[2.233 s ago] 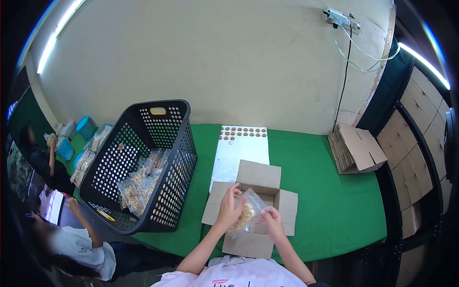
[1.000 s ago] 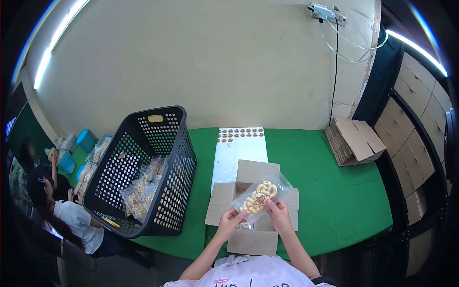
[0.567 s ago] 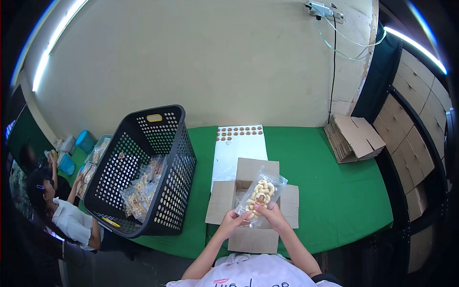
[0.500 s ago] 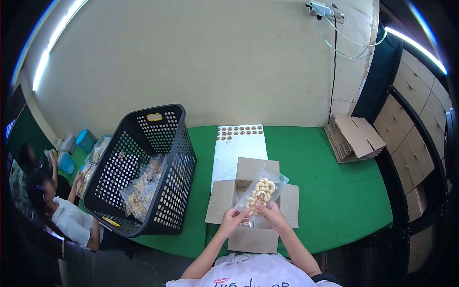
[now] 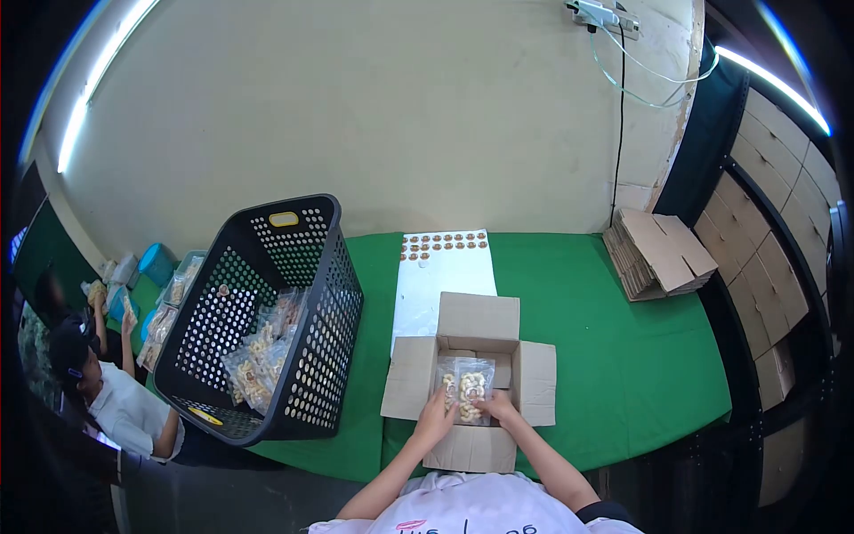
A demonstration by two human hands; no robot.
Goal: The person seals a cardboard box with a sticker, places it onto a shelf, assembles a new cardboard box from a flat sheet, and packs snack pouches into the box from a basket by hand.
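Note:
An open cardboard box [image 5: 406, 378] stands in front of me with its flaps folded outward. Inside it is a clear plastic bag of pale, curled snacks [image 5: 473, 388], with a small round sticker on its front. My right hand [image 5: 501, 408] grips this bag at its lower right edge. At its lower left edge my left hand [image 5: 434, 418] is closed, its fingertips partly hidden against the plastic. Another snack bag [image 5: 447, 372] lies in the left part of the box, next to the first.
A dark perforated basket [image 5: 325, 356] with several snack bags stands at left. A white sticker sheet [image 5: 445, 280] lies behind the box, and flattened cartons [image 5: 663, 254] are stacked at right. Two people [image 5: 124, 400] work at far left.
Both hands have lowered the snack bag from above the box into it. The bag now sits inside, beside the other one. At far left, a person's arm has moved up.

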